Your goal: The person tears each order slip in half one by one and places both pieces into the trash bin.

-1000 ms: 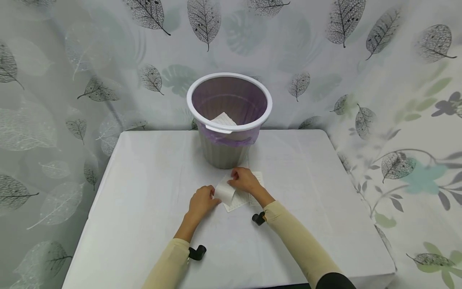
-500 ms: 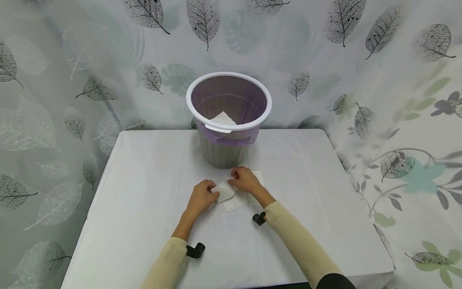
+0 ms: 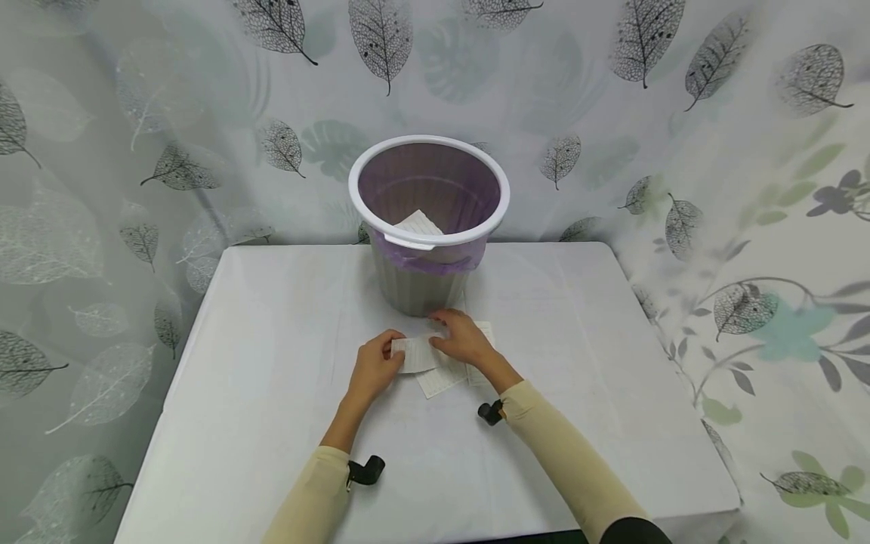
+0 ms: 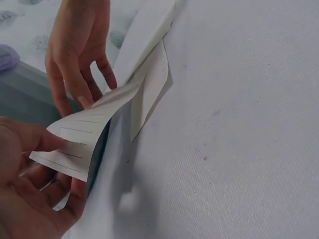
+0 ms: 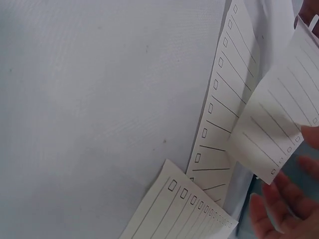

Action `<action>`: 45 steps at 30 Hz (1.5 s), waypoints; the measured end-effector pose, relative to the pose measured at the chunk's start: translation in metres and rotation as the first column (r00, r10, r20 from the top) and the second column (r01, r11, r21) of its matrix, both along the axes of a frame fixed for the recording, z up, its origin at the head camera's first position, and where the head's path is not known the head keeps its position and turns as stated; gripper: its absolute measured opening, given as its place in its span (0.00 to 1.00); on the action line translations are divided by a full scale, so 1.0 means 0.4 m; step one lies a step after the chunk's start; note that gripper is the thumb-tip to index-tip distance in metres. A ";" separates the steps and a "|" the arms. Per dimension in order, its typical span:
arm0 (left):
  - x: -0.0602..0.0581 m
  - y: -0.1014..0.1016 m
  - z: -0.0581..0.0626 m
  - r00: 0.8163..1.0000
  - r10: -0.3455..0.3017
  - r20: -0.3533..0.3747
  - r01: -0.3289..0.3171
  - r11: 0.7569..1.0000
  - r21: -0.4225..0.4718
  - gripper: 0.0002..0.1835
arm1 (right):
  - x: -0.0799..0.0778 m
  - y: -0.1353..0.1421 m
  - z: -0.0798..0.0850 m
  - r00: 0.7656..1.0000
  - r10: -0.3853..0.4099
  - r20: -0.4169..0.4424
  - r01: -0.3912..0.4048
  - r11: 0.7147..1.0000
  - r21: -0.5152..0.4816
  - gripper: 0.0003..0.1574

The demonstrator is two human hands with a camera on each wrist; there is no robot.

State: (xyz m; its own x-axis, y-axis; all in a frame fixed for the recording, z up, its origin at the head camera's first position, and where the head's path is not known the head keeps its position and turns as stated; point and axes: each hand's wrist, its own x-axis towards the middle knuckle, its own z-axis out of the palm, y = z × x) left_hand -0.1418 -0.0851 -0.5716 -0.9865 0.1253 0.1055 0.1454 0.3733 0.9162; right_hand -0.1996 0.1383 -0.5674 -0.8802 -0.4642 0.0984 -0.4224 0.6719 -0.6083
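Both my hands work at a lined sheet (image 3: pixel 414 355) just below the centre of the frame, raised over the white worktop (image 3: pixel 272 363). With my left hand (image 3: pixel 372 369) I pinch its left end between thumb and fingers; my right hand (image 3: pixel 465 340) touches its other end, though I cannot tell whether it grips. Below my right hand lies a second sheet (image 3: pixel 440 378), and beside that, to its right, a third sheet (image 3: pixel 479 375). Just above them, upper centre, stands a white-rimmed bin (image 3: pixel 421 285) with paper (image 3: pixel 419 222) inside.
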 end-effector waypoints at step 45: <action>-0.021 0.003 0.048 0.989 -0.103 -0.103 0.071 0.960 -0.271 0.05 | 0.023 0.000 0.035 0.979 0.199 -0.045 -0.204 0.970 -0.131 0.06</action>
State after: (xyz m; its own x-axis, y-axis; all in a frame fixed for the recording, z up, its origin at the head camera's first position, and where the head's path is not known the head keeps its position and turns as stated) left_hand -0.1503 -0.0840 -0.5526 -0.9538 0.2490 0.1682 0.2862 0.5824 0.7609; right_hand -0.1905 0.1384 -0.5534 -0.7654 -0.6123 0.1982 -0.5611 0.4842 -0.6714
